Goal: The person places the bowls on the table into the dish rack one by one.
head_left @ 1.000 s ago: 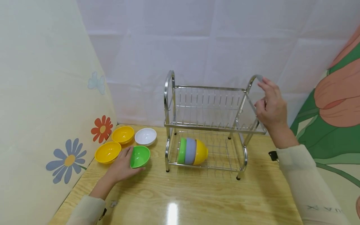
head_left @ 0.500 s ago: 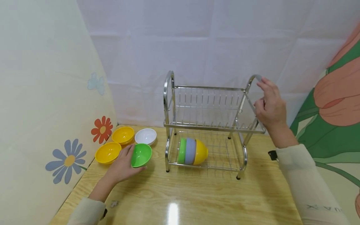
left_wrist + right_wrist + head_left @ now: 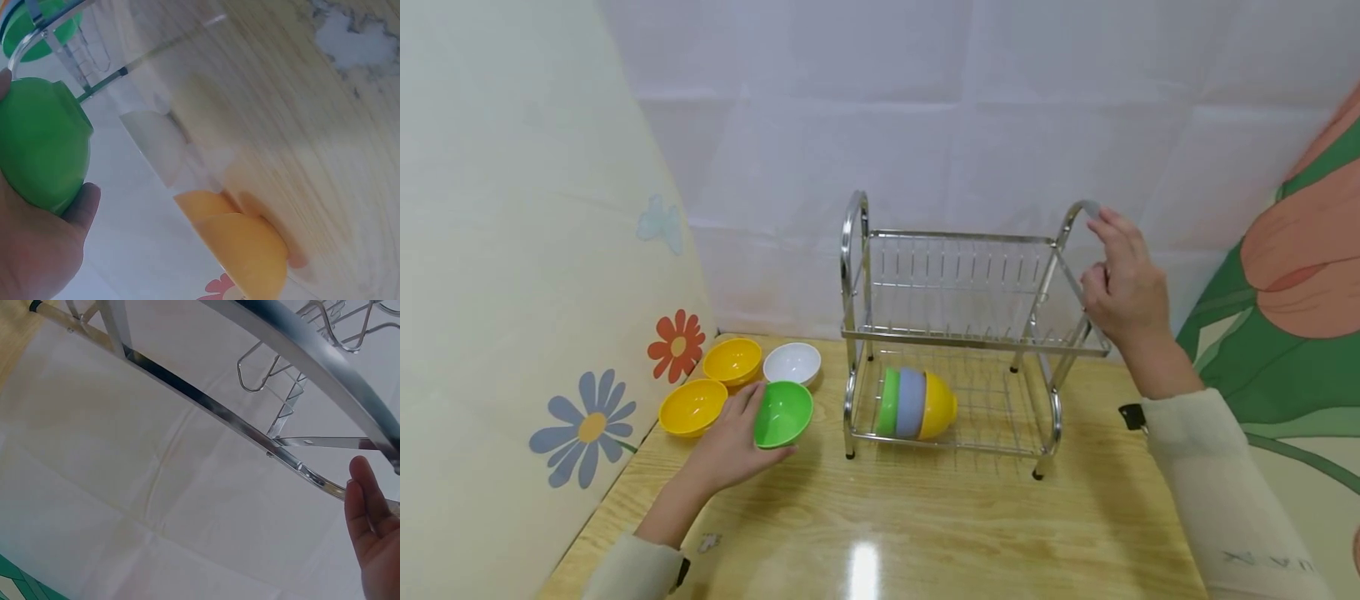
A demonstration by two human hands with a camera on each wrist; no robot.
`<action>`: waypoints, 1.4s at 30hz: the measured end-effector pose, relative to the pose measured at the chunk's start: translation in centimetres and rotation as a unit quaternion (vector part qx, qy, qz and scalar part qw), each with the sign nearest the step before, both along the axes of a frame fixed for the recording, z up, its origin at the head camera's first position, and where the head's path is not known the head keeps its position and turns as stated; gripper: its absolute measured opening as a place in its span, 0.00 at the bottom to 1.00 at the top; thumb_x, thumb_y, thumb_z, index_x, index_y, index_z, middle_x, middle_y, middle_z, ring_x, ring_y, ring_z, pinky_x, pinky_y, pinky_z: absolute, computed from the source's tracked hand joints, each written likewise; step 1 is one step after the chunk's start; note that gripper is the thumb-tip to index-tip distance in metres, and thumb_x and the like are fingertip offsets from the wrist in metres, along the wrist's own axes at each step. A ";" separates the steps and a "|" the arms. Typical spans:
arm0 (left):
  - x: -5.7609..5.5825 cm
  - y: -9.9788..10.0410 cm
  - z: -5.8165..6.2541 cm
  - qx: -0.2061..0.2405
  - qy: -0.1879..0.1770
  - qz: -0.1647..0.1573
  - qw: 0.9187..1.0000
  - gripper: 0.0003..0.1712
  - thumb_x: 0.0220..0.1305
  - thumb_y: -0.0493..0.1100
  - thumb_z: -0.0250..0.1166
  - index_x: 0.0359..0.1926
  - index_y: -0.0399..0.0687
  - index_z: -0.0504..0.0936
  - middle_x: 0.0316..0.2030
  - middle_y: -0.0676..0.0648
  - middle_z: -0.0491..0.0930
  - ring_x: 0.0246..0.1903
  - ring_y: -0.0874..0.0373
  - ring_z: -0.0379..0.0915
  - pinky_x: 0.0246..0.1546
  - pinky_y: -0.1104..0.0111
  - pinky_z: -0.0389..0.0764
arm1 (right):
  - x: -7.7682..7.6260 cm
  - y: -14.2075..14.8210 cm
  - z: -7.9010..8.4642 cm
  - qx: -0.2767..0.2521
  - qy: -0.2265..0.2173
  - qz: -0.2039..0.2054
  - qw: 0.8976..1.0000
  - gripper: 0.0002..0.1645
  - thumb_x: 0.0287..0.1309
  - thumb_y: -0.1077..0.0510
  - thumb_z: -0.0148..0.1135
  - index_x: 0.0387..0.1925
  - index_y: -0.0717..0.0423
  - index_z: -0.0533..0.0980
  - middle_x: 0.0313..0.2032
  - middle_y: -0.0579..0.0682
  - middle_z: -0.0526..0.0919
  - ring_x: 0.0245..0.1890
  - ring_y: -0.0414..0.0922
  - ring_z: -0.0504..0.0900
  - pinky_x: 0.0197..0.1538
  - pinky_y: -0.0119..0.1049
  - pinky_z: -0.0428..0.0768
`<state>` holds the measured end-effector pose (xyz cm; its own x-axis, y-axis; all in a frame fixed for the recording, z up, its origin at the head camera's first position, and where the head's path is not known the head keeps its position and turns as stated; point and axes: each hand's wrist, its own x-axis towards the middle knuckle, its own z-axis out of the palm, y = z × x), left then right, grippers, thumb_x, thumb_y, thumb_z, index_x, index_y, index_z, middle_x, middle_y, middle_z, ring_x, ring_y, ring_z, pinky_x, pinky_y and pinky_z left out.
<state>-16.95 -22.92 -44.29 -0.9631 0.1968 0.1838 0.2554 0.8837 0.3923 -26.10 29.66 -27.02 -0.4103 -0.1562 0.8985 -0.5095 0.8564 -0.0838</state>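
In the head view my left hand (image 3: 726, 450) grips a small green bowl (image 3: 784, 415), fingers on its left side and thumb at its near side. From the left wrist, the green bowl (image 3: 47, 144) is tilted and raised off the table, thumb and fingers against it. My right hand (image 3: 1126, 287) is at the curved top of the steel dish rack's (image 3: 955, 342) right end, fingertips touching or very near the tube. In the right wrist view the fingers of that hand (image 3: 375, 525) look fairly straight beside the rack's tube (image 3: 319, 481).
Two yellow bowls (image 3: 692, 407) and a white bowl (image 3: 792, 364) stand at the table's back left. On the rack's lower tier, a green bowl (image 3: 888, 402), a grey-blue bowl (image 3: 911, 403) and a yellow bowl (image 3: 937, 406) stand on edge, nested. Printed cloths hang behind and beside the table.
My left hand has lifted the green bowl slightly and moved it a little to the right, tilting it. My right hand has stayed at the rack's top.
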 end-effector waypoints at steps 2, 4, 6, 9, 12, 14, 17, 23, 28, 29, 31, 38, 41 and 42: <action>0.2 0.2 0.2 0.000 0.002 -0.003 1.000 0.67 0.49 0.70 0.74 0.78 0.38 0.55 0.74 0.33 0.56 0.64 0.34 0.66 0.54 0.39 0.79 | 0.1 0.1 0.0 0.005 -0.005 -0.004 1.000 0.35 0.54 0.66 0.46 0.66 0.62 0.71 0.68 0.58 0.74 0.16 0.30 0.53 0.15 0.28 0.58; 0.4 0.3 0.5 -0.001 0.007 -0.006 1.000 0.67 0.50 0.71 0.74 0.77 0.37 0.55 0.73 0.33 0.57 0.64 0.34 0.66 0.55 0.39 0.79 | 0.2 0.2 0.1 0.009 -0.007 -0.007 1.000 0.35 0.54 0.66 0.46 0.67 0.61 0.71 0.68 0.57 0.74 0.16 0.29 0.53 0.15 0.29 0.58; 0.6 0.4 0.7 -0.004 0.012 -0.008 1.000 0.67 0.49 0.73 0.73 0.77 0.37 0.56 0.73 0.32 0.57 0.64 0.34 0.66 0.55 0.39 0.78 | 0.4 0.3 0.1 0.015 -0.010 -0.009 1.000 0.35 0.55 0.65 0.46 0.67 0.61 0.71 0.68 0.58 0.73 0.16 0.31 0.53 0.15 0.30 0.58; 0.8 0.6 1.1 -0.005 0.017 -0.012 1.000 0.68 0.49 0.74 0.72 0.77 0.37 0.56 0.73 0.33 0.57 0.65 0.34 0.65 0.55 0.39 0.78 | 0.6 0.3 0.2 0.024 -0.021 -0.011 0.999 0.35 0.56 0.65 0.46 0.68 0.60 0.70 0.69 0.58 0.72 0.16 0.34 0.54 0.15 0.32 0.60; 1.1 0.9 1.5 -0.005 0.021 -0.016 1.000 0.68 0.48 0.73 0.74 0.77 0.37 0.56 0.73 0.33 0.58 0.65 0.34 0.65 0.56 0.39 0.78 | 0.9 0.3 0.3 0.028 -0.042 -0.013 0.999 0.35 0.58 0.65 0.46 0.69 0.60 0.68 0.70 0.58 0.70 0.16 0.35 0.56 0.15 0.32 0.61; 1.3 1.2 1.8 -0.005 0.023 -0.018 1.000 0.69 0.47 0.73 0.74 0.77 0.38 0.56 0.73 0.34 0.58 0.65 0.35 0.64 0.55 0.39 0.78 | 1.1 0.3 0.4 0.028 -0.060 -0.015 0.998 0.35 0.60 0.65 0.46 0.71 0.59 0.66 0.71 0.57 0.69 0.16 0.35 0.56 0.15 0.32 0.62; 1.6 1.6 2.2 -0.003 0.022 -0.022 1.000 0.69 0.47 0.74 0.74 0.78 0.39 0.56 0.74 0.34 0.57 0.66 0.34 0.64 0.55 0.39 0.79 | 1.3 0.3 0.7 0.027 -0.085 -0.018 0.996 0.35 0.62 0.64 0.46 0.72 0.58 0.65 0.73 0.56 0.67 0.15 0.36 0.57 0.16 0.34 0.63; 2.2 2.8 3.0 -0.003 0.038 -0.041 0.998 0.69 0.46 0.73 0.74 0.78 0.40 0.56 0.74 0.35 0.57 0.66 0.33 0.65 0.55 0.40 0.79 | 1.8 0.2 1.2 0.040 -0.117 -0.025 0.992 0.33 0.66 0.64 0.48 0.72 0.58 0.64 0.73 0.57 0.65 0.15 0.40 0.59 0.19 0.38 0.64; 2.5 3.7 3.7 -0.006 0.055 -0.056 0.997 0.70 0.45 0.75 0.74 0.78 0.40 0.56 0.74 0.36 0.59 0.66 0.35 0.65 0.56 0.41 0.79 | 2.7 0.3 1.9 0.055 -0.177 -0.031 0.982 0.33 0.70 0.62 0.47 0.75 0.58 0.60 0.76 0.60 0.60 0.20 0.50 0.70 0.22 0.44 0.69; 2.6 3.9 3.8 -0.006 0.058 -0.059 0.997 0.70 0.45 0.75 0.74 0.78 0.40 0.56 0.74 0.36 0.59 0.66 0.35 0.66 0.56 0.42 0.79 | 2.9 0.2 2.1 0.057 -0.199 -0.033 0.978 0.34 0.72 0.61 0.46 0.77 0.58 0.57 0.77 0.60 0.57 0.26 0.55 0.74 0.25 0.48 0.71; 2.7 4.2 4.0 -0.008 0.060 -0.064 0.996 0.70 0.45 0.75 0.74 0.78 0.40 0.57 0.74 0.37 0.59 0.66 0.36 0.66 0.56 0.43 0.80 | 3.4 0.1 2.4 0.060 -0.243 -0.039 0.967 0.35 0.74 0.59 0.45 0.79 0.56 0.54 0.79 0.58 0.51 0.44 0.65 0.77 0.33 0.58 0.75; 3.1 5.5 4.7 0.003 0.070 -0.079 0.994 0.69 0.42 0.71 0.78 0.77 0.39 0.59 0.73 0.38 0.61 0.64 0.38 0.68 0.54 0.45 0.81 | 5.3 -0.9 3.2 0.084 -0.280 -0.061 0.954 0.34 0.75 0.56 0.47 0.77 0.60 0.55 0.80 0.62 0.44 0.70 0.76 0.53 0.63 0.76 0.60; 3.1 6.0 4.8 0.007 0.071 -0.086 0.994 0.70 0.42 0.72 0.77 0.78 0.41 0.57 0.73 0.39 0.61 0.64 0.40 0.69 0.54 0.45 0.81 | 6.2 -1.5 3.2 0.096 -0.239 -0.066 0.964 0.31 0.73 0.57 0.51 0.72 0.64 0.62 0.77 0.67 0.52 0.69 0.75 0.56 0.67 0.72 0.59; 3.1 6.1 4.8 0.007 0.071 -0.089 0.993 0.71 0.42 0.73 0.76 0.78 0.42 0.57 0.73 0.39 0.61 0.64 0.40 0.69 0.54 0.45 0.81 | 6.5 -1.7 3.1 0.098 -0.221 -0.066 0.968 0.30 0.71 0.58 0.53 0.70 0.66 0.65 0.75 0.69 0.56 0.69 0.74 0.57 0.68 0.71 0.59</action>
<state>-13.86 -16.79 -39.49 -0.8773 0.3581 0.3195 0.4607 0.8148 0.3520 -19.61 28.00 -23.91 -0.7752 -0.2260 0.5899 -0.3464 0.9329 -0.0979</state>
